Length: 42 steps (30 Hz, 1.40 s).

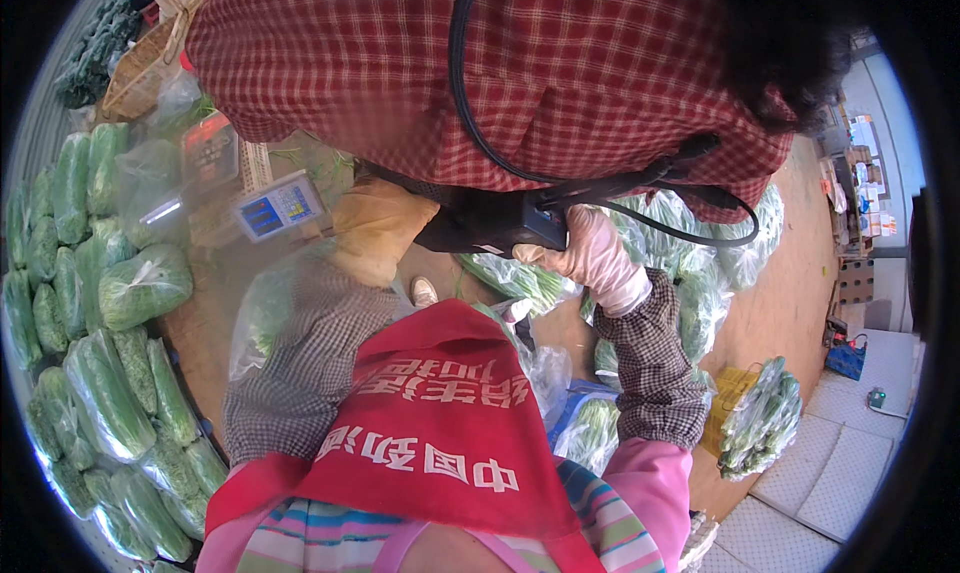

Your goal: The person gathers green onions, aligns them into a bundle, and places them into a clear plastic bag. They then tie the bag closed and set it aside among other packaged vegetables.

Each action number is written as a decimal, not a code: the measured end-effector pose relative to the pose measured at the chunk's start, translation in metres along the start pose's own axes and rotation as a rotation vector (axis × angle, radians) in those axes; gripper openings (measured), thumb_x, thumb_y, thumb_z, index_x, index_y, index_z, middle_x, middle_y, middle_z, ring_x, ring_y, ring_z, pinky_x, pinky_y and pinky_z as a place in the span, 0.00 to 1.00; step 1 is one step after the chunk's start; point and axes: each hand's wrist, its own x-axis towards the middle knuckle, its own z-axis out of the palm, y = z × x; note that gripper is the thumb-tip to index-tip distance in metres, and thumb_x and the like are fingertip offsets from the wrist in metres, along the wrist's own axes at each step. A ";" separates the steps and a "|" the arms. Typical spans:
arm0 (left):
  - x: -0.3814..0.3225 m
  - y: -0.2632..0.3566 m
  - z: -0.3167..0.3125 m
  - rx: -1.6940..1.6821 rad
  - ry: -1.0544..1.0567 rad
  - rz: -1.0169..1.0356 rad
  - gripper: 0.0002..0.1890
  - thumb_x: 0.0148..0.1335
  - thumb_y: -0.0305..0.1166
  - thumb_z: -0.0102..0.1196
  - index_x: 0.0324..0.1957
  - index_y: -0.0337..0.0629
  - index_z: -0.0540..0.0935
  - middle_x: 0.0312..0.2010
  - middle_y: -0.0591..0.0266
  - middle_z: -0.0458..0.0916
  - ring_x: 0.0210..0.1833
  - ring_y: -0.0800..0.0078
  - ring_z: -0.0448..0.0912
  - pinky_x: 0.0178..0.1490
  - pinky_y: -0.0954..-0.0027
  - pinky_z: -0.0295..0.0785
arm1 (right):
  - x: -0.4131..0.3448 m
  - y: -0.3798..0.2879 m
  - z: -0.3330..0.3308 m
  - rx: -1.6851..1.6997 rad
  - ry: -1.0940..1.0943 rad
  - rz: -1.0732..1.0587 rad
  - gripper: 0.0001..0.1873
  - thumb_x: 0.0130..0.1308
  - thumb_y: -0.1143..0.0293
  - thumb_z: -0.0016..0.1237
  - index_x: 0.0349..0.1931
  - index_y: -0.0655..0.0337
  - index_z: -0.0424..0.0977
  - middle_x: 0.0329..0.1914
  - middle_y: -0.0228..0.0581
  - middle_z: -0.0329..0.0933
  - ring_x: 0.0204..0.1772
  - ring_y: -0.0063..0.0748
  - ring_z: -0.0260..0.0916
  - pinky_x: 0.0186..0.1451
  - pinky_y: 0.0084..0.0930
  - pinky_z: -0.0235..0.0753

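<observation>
A black box-shaped device point(487, 224) with black cables point(637, 179) plugged into its right end sits against the plaid shirt point(525, 85) of a person close in front of me. My right hand point(596, 262), in a whitish glove, grips the device's right end, with the thumb along its lower edge. At the other end, my left hand point(379, 228) in a yellowish glove lies against the device. Its fingers are hidden, so its grip does not show. One thick cable loops up over the shirt.
Bagged green vegetables point(112, 393) are stacked at left. A digital scale point(279, 205) stands near my left hand. More bagged greens point(667, 235) lie on the floor beyond my right arm, with a yellow crate point(727, 400) farther right. A shoe point(424, 292) shows below.
</observation>
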 end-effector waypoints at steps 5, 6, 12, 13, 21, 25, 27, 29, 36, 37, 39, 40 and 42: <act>-0.002 0.021 -0.050 0.262 -0.248 0.031 0.22 0.54 0.49 0.51 0.47 0.48 0.78 0.41 0.47 0.79 0.42 0.53 0.78 0.44 0.58 0.73 | 0.006 -0.020 0.019 0.101 0.225 -0.175 0.31 0.44 0.52 0.63 0.44 0.63 0.71 0.38 0.51 0.75 0.42 0.45 0.75 0.43 0.34 0.74; -0.004 0.020 -0.053 0.303 -0.282 0.046 0.23 0.54 0.50 0.51 0.46 0.48 0.78 0.41 0.47 0.79 0.41 0.51 0.78 0.44 0.57 0.73 | 0.006 -0.025 0.019 -0.004 0.159 -0.116 0.29 0.46 0.54 0.62 0.45 0.62 0.70 0.40 0.49 0.75 0.43 0.45 0.74 0.45 0.33 0.73; -0.007 0.019 -0.040 0.415 -0.542 0.088 0.25 0.57 0.55 0.46 0.39 0.43 0.80 0.34 0.47 0.80 0.31 0.50 0.80 0.35 0.53 0.74 | 0.010 0.009 0.045 -0.165 0.177 -0.275 0.20 0.56 0.67 0.53 0.48 0.64 0.67 0.30 0.49 0.75 0.35 0.47 0.75 0.33 0.35 0.75; -0.007 0.016 -0.031 0.381 -0.548 0.135 0.26 0.56 0.57 0.46 0.39 0.43 0.80 0.34 0.46 0.80 0.32 0.51 0.80 0.36 0.54 0.74 | 0.009 0.010 0.042 -0.177 0.148 -0.315 0.21 0.54 0.66 0.55 0.47 0.64 0.69 0.30 0.49 0.75 0.37 0.47 0.75 0.36 0.35 0.75; 0.000 -0.005 -0.011 0.368 -0.659 -0.035 0.36 0.49 0.66 0.47 0.42 0.41 0.80 0.37 0.49 0.80 0.43 0.55 0.78 0.47 0.61 0.71 | 0.016 0.002 0.067 0.116 0.072 -0.111 0.21 0.47 0.55 0.57 0.36 0.62 0.74 0.31 0.40 0.74 0.41 0.37 0.72 0.46 0.31 0.72; -0.012 -0.053 0.005 0.085 -0.571 0.226 0.30 0.51 0.60 0.51 0.37 0.40 0.81 0.37 0.51 0.81 0.41 0.56 0.79 0.47 0.61 0.70 | 0.027 -0.006 0.078 -0.477 -0.034 -0.032 0.37 0.43 0.53 0.61 0.48 0.71 0.65 0.31 0.51 0.74 0.37 0.47 0.74 0.43 0.35 0.73; -0.020 -0.090 0.016 0.130 -0.538 0.278 0.18 0.48 0.45 0.52 0.32 0.40 0.81 0.32 0.54 0.80 0.39 0.60 0.79 0.43 0.63 0.70 | 0.029 -0.004 0.080 -0.468 -0.022 -0.067 0.44 0.41 0.51 0.61 0.54 0.73 0.59 0.32 0.54 0.73 0.37 0.49 0.74 0.43 0.37 0.73; -0.021 -0.101 0.034 0.350 -0.543 0.357 0.11 0.45 0.36 0.53 0.29 0.40 0.80 0.28 0.57 0.78 0.37 0.64 0.78 0.39 0.64 0.70 | 0.019 0.019 0.087 -0.455 0.150 -0.288 0.50 0.40 0.50 0.62 0.58 0.74 0.54 0.33 0.57 0.73 0.36 0.51 0.74 0.43 0.38 0.73; 0.015 -0.083 -0.032 0.131 -0.394 0.651 0.10 0.47 0.31 0.51 0.35 0.48 0.79 0.32 0.65 0.74 0.40 0.64 0.75 0.42 0.64 0.72 | 0.001 0.025 0.044 -0.418 0.193 -0.418 0.26 0.45 0.73 0.56 0.49 0.52 0.70 0.25 0.37 0.71 0.33 0.39 0.72 0.37 0.35 0.71; 0.013 -0.087 -0.027 0.110 -0.397 0.700 0.10 0.47 0.31 0.51 0.35 0.48 0.79 0.32 0.65 0.74 0.40 0.65 0.75 0.42 0.64 0.73 | 0.001 0.029 0.038 -0.232 0.313 -0.462 0.20 0.43 0.75 0.57 0.41 0.51 0.75 0.25 0.36 0.71 0.33 0.39 0.72 0.36 0.34 0.71; 0.011 -0.098 -0.019 0.076 -0.403 0.792 0.11 0.47 0.31 0.52 0.36 0.49 0.80 0.32 0.65 0.75 0.40 0.65 0.76 0.42 0.65 0.73 | -0.003 0.022 0.044 -0.574 0.114 -0.456 0.13 0.39 0.78 0.57 0.29 0.54 0.77 0.27 0.38 0.73 0.34 0.41 0.72 0.36 0.35 0.71; 0.012 -0.098 -0.021 0.052 -0.354 0.767 0.11 0.47 0.31 0.53 0.36 0.49 0.80 0.32 0.65 0.75 0.40 0.65 0.76 0.42 0.65 0.73 | -0.004 0.020 0.036 -0.373 0.125 -0.460 0.10 0.41 0.77 0.56 0.27 0.54 0.77 0.27 0.38 0.73 0.34 0.41 0.72 0.35 0.34 0.70; 0.012 -0.090 -0.023 -0.005 -0.259 0.714 0.11 0.48 0.31 0.53 0.37 0.48 0.80 0.33 0.65 0.75 0.40 0.65 0.76 0.41 0.65 0.73 | -0.003 0.022 0.033 -0.090 0.192 -0.428 0.05 0.45 0.76 0.54 0.24 0.56 0.75 0.26 0.38 0.73 0.31 0.39 0.70 0.33 0.32 0.69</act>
